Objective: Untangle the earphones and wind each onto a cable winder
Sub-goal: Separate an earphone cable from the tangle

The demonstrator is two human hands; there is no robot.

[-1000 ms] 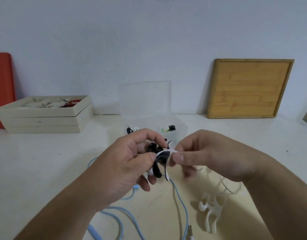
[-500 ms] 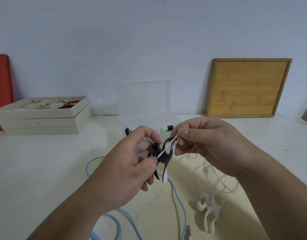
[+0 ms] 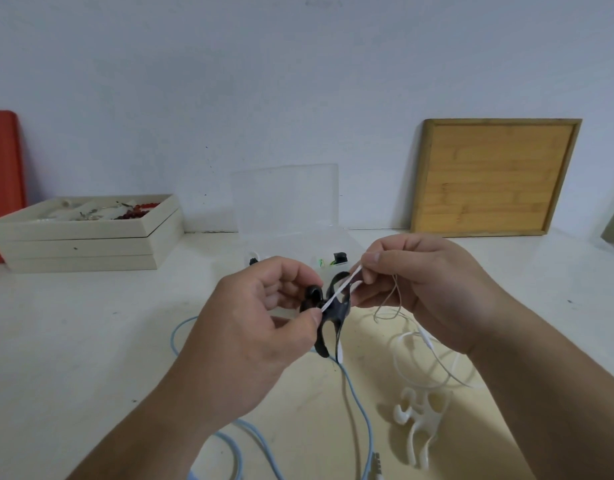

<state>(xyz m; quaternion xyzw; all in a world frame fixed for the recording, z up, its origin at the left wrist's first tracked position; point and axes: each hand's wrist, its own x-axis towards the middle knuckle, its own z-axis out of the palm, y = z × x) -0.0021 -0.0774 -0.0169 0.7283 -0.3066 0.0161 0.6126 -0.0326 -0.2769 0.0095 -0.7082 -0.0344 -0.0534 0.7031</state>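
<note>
Your left hand (image 3: 260,327) holds the black winder (image 3: 333,308) up above the surface (image 3: 91,341), thumb and fingers curled round its left end, with the thumb pinning one end of the white cord (image 3: 340,285) against it. Your right hand (image 3: 423,289) pinches the other end of that cord between thumb and forefinger, and it runs taut and slantwise across the winder's face. Both grips are closed tight on what they hold, neither slack. A thin loop (image 3: 388,306) hangs below your right fingers, and more white cable (image 3: 433,362) trails from there down to the surface, near the white winder (image 3: 419,417) lying unused. The blue cable (image 3: 362,410) sprawls loose under your hands, its plug (image 3: 376,467) at the near edge. The risk from here, as I judge it, lies mostly in tension: pull harder with the right hand and the cord may slip from under your left thumb, so the first turn springs off the winder. Ease too much and the turn goes loose and slides over the prongs. Watch the hanging loop as well; drawn in carelessly it could knot, or snag a prong. The trailing white cable lies close to the blue one, and hauling it up quickly might drag the two together and tangle them afresh.
</note>
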